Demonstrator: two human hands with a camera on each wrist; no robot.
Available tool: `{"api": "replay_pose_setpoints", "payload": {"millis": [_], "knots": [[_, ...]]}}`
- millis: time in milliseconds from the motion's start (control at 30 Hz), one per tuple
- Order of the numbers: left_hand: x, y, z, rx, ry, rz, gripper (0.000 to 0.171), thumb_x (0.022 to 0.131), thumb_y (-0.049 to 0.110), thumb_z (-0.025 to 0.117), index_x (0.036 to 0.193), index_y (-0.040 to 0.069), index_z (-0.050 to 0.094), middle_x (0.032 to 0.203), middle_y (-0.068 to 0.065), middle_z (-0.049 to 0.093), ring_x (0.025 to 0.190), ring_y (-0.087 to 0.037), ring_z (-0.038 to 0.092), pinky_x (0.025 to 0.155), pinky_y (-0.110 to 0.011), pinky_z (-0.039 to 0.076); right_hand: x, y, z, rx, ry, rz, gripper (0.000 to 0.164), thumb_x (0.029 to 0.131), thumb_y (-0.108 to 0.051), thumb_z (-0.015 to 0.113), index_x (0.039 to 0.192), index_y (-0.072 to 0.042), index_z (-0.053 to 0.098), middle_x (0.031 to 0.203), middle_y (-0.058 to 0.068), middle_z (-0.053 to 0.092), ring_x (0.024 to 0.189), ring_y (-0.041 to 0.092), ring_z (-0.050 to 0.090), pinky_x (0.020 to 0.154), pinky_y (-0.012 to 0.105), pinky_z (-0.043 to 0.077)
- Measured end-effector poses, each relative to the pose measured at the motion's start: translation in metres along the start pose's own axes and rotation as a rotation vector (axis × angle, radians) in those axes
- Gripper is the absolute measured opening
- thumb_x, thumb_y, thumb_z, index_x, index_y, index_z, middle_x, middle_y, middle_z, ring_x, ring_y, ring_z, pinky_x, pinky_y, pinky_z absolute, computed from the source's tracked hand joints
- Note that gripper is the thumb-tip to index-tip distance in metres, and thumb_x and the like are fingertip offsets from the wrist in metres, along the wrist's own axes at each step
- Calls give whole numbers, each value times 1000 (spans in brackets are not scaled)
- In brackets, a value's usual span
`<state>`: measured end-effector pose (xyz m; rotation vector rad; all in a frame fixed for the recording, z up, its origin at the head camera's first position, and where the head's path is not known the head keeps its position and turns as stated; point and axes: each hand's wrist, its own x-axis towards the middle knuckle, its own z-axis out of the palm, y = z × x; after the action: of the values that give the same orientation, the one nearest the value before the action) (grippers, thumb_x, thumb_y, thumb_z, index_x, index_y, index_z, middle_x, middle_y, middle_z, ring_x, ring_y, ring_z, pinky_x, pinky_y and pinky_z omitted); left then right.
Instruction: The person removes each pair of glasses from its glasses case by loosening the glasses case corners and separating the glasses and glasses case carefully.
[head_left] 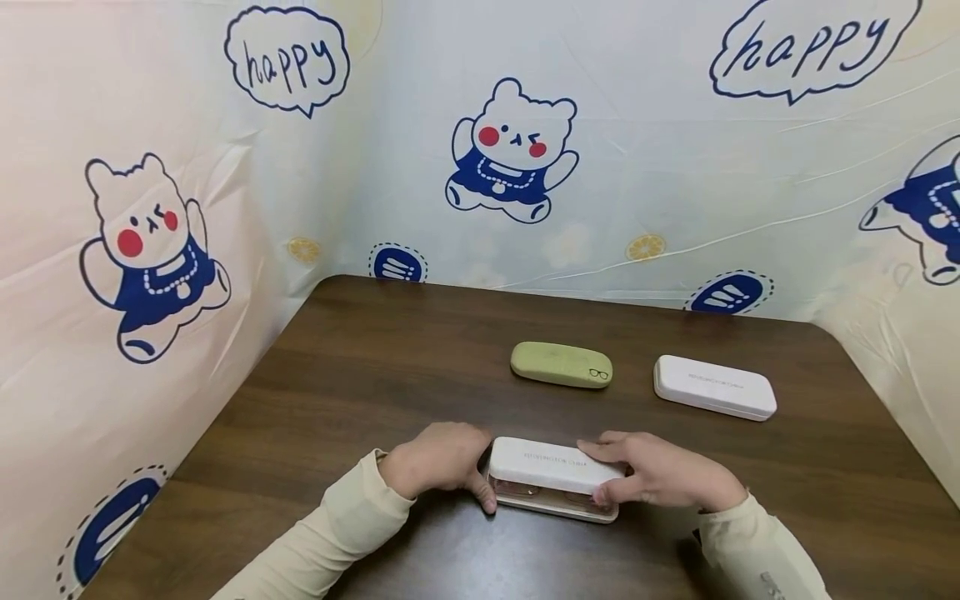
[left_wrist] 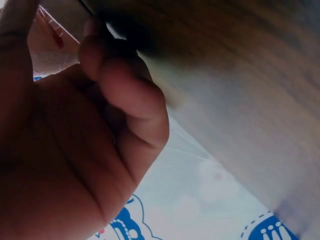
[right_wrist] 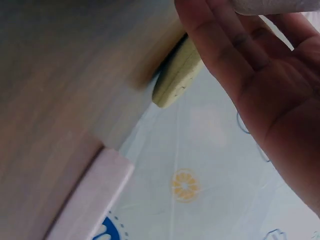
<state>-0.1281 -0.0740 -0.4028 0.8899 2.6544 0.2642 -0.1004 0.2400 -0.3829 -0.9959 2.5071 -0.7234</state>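
Note:
A white glasses case (head_left: 555,467) lies near the front middle of the table with its lid partly raised on the near side. Inside it, a pair of glasses (head_left: 525,490) shows through the gap. My left hand (head_left: 442,458) holds the case's left end, thumb at the front corner; the left wrist view shows its fingers bent. At the right end, my right hand (head_left: 667,473) pinches the lid, fingers on top and thumb at the front edge. The right wrist view catches only a strip of the case (right_wrist: 280,5) above the fingers.
Behind the hands lies a green glasses case (head_left: 558,365), closed. To its right is a second white glasses case (head_left: 716,387), also closed. The brown wooden table (head_left: 360,367) is bordered by a printed cloth (head_left: 420,125) at the back and sides.

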Motion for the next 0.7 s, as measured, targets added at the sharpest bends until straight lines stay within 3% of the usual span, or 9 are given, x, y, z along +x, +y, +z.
{"api": "replay_pose_setpoints", "payload": {"millis": [33,100,200,267,300,467,533,700], "knots": [[0,0,0,7,-5,-6,55,56,59,91,77,22,57,69,10,56,64,-11,54,62,-40,50,0,2,-1,19,-3,-10,65,97,-43,66,142,2,54,140,20,56,123,35,55,101,48,44],[-1,0,-1,19,-10,-15,53,57,61,90,72,21,57,67,9,54,62,-11,52,60,-40,49,1,8,-3,125,-11,-47,52,101,-34,61,137,3,59,130,18,64,114,35,62,94,47,50],[-1,0,-1,31,-18,-23,53,58,62,88,65,21,57,63,8,53,59,-12,49,58,-38,47,4,22,-4,332,-44,-122,33,106,-18,52,129,4,65,109,15,70,90,28,70,78,42,56],[0,-1,-1,39,-23,-26,53,58,63,88,62,20,57,61,7,53,58,-12,48,56,-37,46,4,29,-4,469,-78,-140,30,108,-10,47,126,5,65,98,11,69,76,22,68,68,39,58],[0,-1,-1,44,-25,-27,52,59,63,87,62,20,57,61,7,53,58,-12,48,56,-37,46,4,32,-4,498,-89,-139,29,108,-10,45,125,4,65,97,11,69,76,21,68,68,40,58],[-2,9,-3,114,-27,-29,51,61,61,87,62,20,57,61,6,53,58,-13,50,57,-39,48,0,35,-2,523,-103,-73,37,109,-14,44,140,2,56,97,9,67,78,22,68,66,40,58],[-6,18,-5,174,1,-16,49,62,59,87,63,20,57,62,6,54,58,-13,51,56,-39,49,-1,35,-2,525,-108,-53,38,109,-16,44,142,1,54,96,8,67,78,22,67,65,40,57],[-12,49,-9,344,141,137,42,75,57,81,77,21,60,70,8,56,62,-10,56,51,-33,47,-1,34,-4,535,-113,-14,38,109,-18,47,141,-1,56,95,7,65,80,24,66,67,40,57]]}}
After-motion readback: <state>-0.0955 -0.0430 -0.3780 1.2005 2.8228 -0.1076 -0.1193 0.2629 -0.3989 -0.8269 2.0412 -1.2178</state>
